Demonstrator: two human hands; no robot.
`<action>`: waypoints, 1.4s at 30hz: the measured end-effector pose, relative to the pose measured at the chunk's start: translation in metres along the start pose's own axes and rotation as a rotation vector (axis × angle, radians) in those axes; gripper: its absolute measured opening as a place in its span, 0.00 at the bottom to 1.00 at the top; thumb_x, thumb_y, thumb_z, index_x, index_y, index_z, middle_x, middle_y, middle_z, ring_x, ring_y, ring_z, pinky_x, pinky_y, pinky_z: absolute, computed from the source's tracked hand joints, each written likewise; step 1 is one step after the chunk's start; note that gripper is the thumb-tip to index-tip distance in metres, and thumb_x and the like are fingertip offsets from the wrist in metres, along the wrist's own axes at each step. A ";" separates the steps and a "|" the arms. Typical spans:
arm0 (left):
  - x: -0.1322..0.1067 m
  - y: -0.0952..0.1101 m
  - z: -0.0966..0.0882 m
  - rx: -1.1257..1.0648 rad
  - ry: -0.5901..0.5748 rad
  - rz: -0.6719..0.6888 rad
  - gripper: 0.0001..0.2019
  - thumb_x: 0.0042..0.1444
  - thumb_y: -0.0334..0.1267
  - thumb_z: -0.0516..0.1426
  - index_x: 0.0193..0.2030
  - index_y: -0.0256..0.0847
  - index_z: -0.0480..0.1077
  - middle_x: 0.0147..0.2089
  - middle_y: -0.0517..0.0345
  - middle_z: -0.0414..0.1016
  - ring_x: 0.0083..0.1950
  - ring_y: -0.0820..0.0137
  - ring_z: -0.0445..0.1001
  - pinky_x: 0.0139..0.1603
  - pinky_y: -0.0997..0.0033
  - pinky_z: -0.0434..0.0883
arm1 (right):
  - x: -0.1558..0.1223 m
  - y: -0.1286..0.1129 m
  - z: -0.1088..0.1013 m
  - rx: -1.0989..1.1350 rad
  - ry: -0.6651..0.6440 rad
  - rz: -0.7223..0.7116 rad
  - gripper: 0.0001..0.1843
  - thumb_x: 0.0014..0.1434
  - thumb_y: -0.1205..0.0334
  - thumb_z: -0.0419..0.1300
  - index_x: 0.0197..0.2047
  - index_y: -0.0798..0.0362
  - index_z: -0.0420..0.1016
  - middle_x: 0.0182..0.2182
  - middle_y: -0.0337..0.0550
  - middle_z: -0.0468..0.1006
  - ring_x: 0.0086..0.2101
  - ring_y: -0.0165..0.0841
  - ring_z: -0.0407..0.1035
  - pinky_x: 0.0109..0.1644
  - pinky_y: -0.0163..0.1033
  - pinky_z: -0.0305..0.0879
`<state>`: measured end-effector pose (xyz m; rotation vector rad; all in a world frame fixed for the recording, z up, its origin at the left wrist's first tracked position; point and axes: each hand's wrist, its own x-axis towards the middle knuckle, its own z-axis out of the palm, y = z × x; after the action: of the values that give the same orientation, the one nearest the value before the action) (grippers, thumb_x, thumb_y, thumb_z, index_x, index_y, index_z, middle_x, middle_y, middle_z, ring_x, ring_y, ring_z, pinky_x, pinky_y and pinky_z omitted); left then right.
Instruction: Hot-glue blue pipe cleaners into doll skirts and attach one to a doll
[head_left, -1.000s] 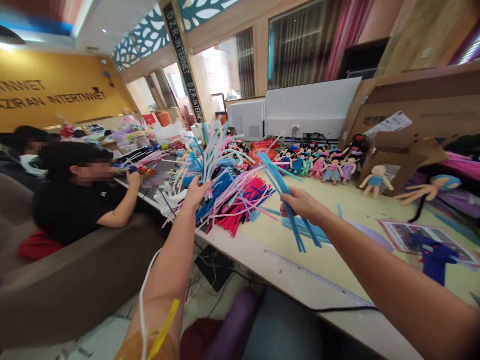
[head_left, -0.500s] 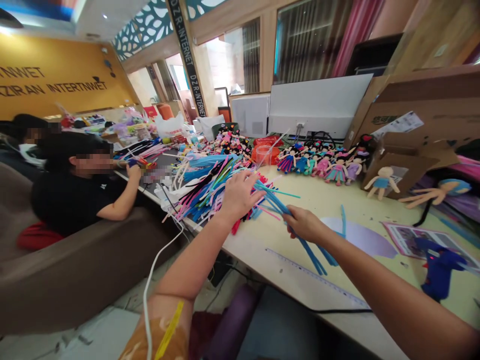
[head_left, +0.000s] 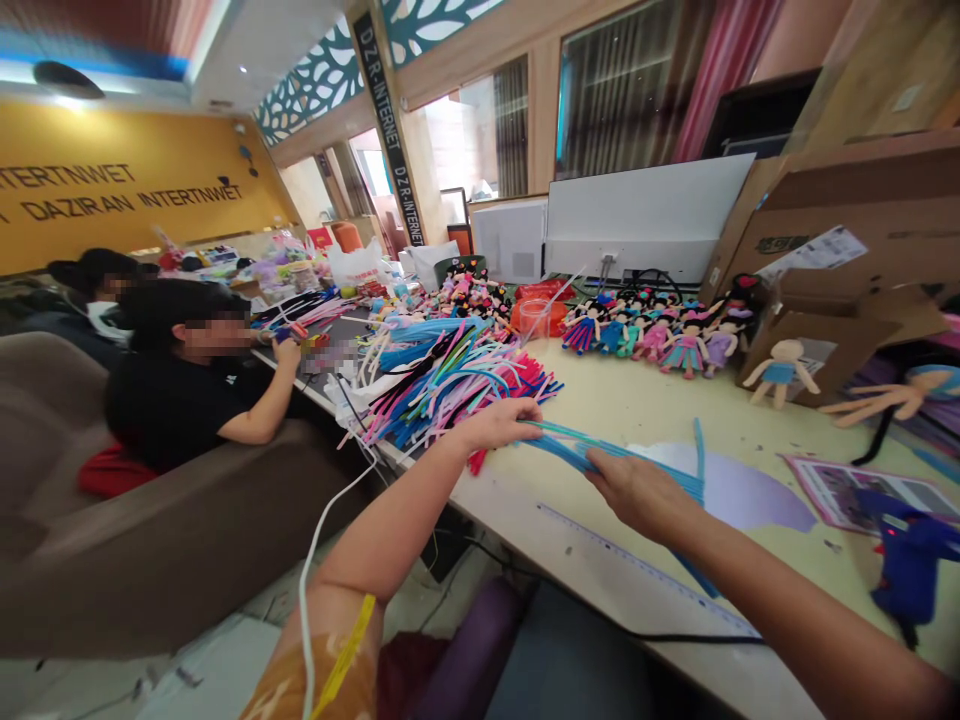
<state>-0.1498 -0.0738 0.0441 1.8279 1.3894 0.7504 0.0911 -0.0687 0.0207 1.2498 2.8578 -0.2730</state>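
Several blue pipe cleaners [head_left: 559, 450] span the gap between two hands, over the table just beyond the ruler [head_left: 637, 565]. The right hand [head_left: 634, 490] has its fingers closed round the bundle partway along; the left hand [head_left: 501, 424] curls its fingers at the ends, though I cannot tell whether they pinch. They look light, fuzzy and bendable, likely easy to grip but apt to splay, so mid-bundle seems the best hold. Farther beyond the ruler lies a mixed pile [head_left: 450, 385].
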 end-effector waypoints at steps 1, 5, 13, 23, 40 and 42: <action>0.000 -0.003 0.002 -0.095 0.027 -0.013 0.09 0.47 0.41 0.61 0.33 0.39 0.70 0.26 0.65 0.68 0.27 0.75 0.64 0.28 0.75 0.60 | -0.002 0.001 0.002 0.014 0.004 -0.010 0.09 0.67 0.61 0.47 0.42 0.50 0.67 0.35 0.48 0.79 0.34 0.40 0.73 0.28 0.38 0.47; 0.000 -0.010 0.006 -0.416 0.143 -0.078 0.12 0.44 0.39 0.63 0.36 0.38 0.73 0.28 0.61 0.73 0.27 0.75 0.68 0.29 0.76 0.63 | -0.005 0.006 0.010 0.061 0.001 0.006 0.09 0.67 0.61 0.46 0.40 0.49 0.67 0.32 0.47 0.78 0.31 0.39 0.72 0.28 0.38 0.46; -0.007 -0.008 -0.001 -0.316 -0.021 -0.132 0.13 0.50 0.43 0.61 0.39 0.38 0.78 0.36 0.53 0.79 0.34 0.71 0.72 0.35 0.74 0.65 | -0.006 0.009 0.006 0.071 0.007 0.012 0.10 0.67 0.60 0.46 0.42 0.49 0.67 0.36 0.49 0.79 0.33 0.41 0.73 0.28 0.38 0.48; 0.010 -0.021 0.009 -0.145 -0.348 -0.016 0.07 0.52 0.38 0.59 0.38 0.39 0.73 0.36 0.60 0.74 0.37 0.71 0.70 0.40 0.73 0.66 | -0.004 0.008 -0.004 -0.141 -0.010 0.009 0.11 0.68 0.59 0.45 0.44 0.49 0.67 0.35 0.47 0.79 0.33 0.41 0.74 0.27 0.38 0.47; -0.016 -0.047 -0.046 -0.007 0.356 -0.193 0.18 0.54 0.32 0.55 0.52 0.39 0.64 0.34 0.60 0.76 0.25 0.75 0.71 0.27 0.76 0.65 | -0.030 0.057 0.033 0.030 0.081 -0.034 0.11 0.65 0.55 0.47 0.40 0.47 0.68 0.29 0.48 0.78 0.30 0.46 0.74 0.26 0.41 0.52; -0.027 -0.052 -0.061 0.226 0.393 -0.208 0.15 0.54 0.32 0.55 0.50 0.39 0.68 0.38 0.59 0.77 0.31 0.73 0.73 0.34 0.74 0.68 | -0.034 0.063 0.041 0.092 0.121 -0.031 0.12 0.64 0.53 0.47 0.40 0.47 0.68 0.28 0.48 0.78 0.29 0.47 0.74 0.26 0.42 0.54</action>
<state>-0.2335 -0.0791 0.0363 1.7238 1.9534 0.9060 0.1575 -0.0581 -0.0269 1.2800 3.0014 -0.3450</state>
